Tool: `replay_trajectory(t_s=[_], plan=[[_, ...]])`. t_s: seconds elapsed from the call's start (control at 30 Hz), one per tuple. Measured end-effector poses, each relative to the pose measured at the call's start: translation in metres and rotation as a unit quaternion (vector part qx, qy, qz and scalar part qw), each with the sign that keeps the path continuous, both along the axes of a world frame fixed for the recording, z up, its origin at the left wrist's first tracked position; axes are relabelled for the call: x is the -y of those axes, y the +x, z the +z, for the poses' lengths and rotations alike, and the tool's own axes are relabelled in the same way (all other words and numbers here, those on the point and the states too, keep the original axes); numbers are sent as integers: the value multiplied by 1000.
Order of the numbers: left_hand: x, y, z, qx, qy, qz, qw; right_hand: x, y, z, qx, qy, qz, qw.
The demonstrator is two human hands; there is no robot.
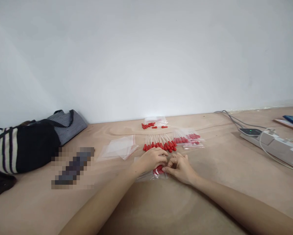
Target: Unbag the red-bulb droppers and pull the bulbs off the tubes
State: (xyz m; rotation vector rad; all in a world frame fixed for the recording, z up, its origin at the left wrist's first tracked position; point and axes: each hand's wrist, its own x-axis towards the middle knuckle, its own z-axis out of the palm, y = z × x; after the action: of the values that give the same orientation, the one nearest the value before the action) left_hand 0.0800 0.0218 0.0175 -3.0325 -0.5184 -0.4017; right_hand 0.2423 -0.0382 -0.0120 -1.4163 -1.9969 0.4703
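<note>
A small clear plastic bag (158, 172) with red pieces inside lies on the table under both my hands. My left hand (154, 158) bends over its upper part, fingers curled at the bag's edge. From the right, my right hand (179, 167) pinches the bag between thumb and fingers. The fingertips of both hands nearly meet, hiding part of the bag. Just beyond them lies a fanned row of pale sticks with red tips (159, 143). Filled zip bags (189, 138) with red pieces overlap to the right of the row.
Flat clear bags (119, 147) lie left of the sticks. Loose red pieces (148, 125) and another clear bag (154, 120) are near the wall. A power strip (276, 147) with cables stands at right. At left are a black striped bag (38, 148) and a blurred-out dark object (74, 166).
</note>
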Motion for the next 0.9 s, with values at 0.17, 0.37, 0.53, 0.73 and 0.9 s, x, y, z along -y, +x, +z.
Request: replay_trajectory(t_s=[0.17, 0.37, 0.53, 0.73, 0.9], plan=[[-2, -1, -4, -33, 27, 2, 999, -3, 11, -1, 27, 81, 39, 996], [2, -11, -15, 64, -8, 27, 998, -8, 19, -2, 92, 267, 120, 952], [4, -12, -17, 109, -36, 20, 993, -11, 15, -7, 119, 345, 138, 921], [5, -14, -16, 119, -33, 27, 992, -11, 13, -8, 138, 370, 133, 909], [5, -15, -16, 132, -38, 32, 990, -10, 13, -7, 138, 370, 139, 908]])
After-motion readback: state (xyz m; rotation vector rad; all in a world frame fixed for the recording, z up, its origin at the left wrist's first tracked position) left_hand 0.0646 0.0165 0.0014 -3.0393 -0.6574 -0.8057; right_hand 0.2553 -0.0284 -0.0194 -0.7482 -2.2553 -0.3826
